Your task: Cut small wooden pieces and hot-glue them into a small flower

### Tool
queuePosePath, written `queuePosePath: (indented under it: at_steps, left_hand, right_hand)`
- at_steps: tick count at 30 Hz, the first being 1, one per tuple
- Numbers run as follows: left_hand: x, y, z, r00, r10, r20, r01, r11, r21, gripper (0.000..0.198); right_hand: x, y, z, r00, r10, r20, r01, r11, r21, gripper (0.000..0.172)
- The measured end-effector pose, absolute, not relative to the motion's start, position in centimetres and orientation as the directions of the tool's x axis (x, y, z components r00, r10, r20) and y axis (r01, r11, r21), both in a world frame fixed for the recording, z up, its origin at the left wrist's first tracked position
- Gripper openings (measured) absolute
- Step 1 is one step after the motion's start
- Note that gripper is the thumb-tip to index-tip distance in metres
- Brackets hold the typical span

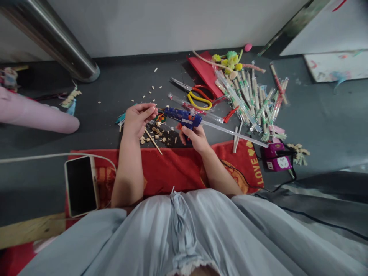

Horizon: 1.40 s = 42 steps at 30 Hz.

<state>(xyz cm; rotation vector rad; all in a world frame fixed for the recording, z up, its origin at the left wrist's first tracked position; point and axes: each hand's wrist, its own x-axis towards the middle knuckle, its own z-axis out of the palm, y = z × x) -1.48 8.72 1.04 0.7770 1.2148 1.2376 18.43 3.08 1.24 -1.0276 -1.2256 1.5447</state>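
Observation:
My right hand (196, 138) is wrapped round the handle of a blue hot glue gun (184, 117), whose nozzle points left. A long clear glue stick (234, 133) sticks out of its back end. Just left of the nozzle, my left hand (140, 119) is closed in a pinch; whatever is between the fingertips is too small to make out. Below the nozzle lie small pale wooden pieces (156, 132) and a thin wooden stick (153, 142). Something teal (120, 119) shows partly behind my left hand.
Scissors (199, 96) with red and yellow handles lie beyond the glue gun. Several wrapped sticks (253, 96) are piled at right, near a purple box (277, 157) with a black cord. A phone (81, 186) rests on the red cloth (169, 168); a metal post (57, 42) stands at back left.

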Motion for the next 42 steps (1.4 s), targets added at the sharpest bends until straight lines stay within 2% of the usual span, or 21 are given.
queuePosePath:
  at_steps: [5,10,19,30,37,42]
  left_hand:
    - [-1.5,8.7,1.0,-0.085,0.965,-0.249,-0.286,0.216,0.934,0.019]
    - [-1.5,8.7,1.2,-0.066,0.961,-0.268,-0.296,0.237,0.925,0.023]
    - [-1.4,8.7,1.6,-0.05,0.946,-0.321,-0.267,0.297,0.917,0.017]
    - [-1.6,8.5,1.8,0.006,0.943,-0.333,-0.301,0.319,0.899,0.015]
    - [-1.7,8.3,1.9,0.037,0.937,-0.347,-0.267,0.344,0.9,0.019]
    - [-1.5,8.4,2.1,0.018,0.931,-0.364,-0.302,0.352,0.886,0.015]
  right_hand:
    - [18.5,3.0,0.8,-0.266,0.962,-0.063,-0.16,-0.108,-0.981,0.039]
    - [18.5,2.9,0.6,-0.269,0.957,-0.111,-0.137,-0.152,-0.979,0.044]
    - [18.5,2.9,0.7,-0.269,0.951,-0.152,-0.142,-0.196,-0.97,0.046]
    - [18.6,3.0,1.0,-0.25,0.962,-0.107,-0.218,-0.163,-0.962,0.044]
    - [18.6,3.0,1.1,-0.253,0.959,-0.124,-0.216,-0.181,-0.959,0.046]
    - [18.7,3.0,0.7,-0.262,0.955,-0.139,-0.216,-0.198,-0.956,0.046]
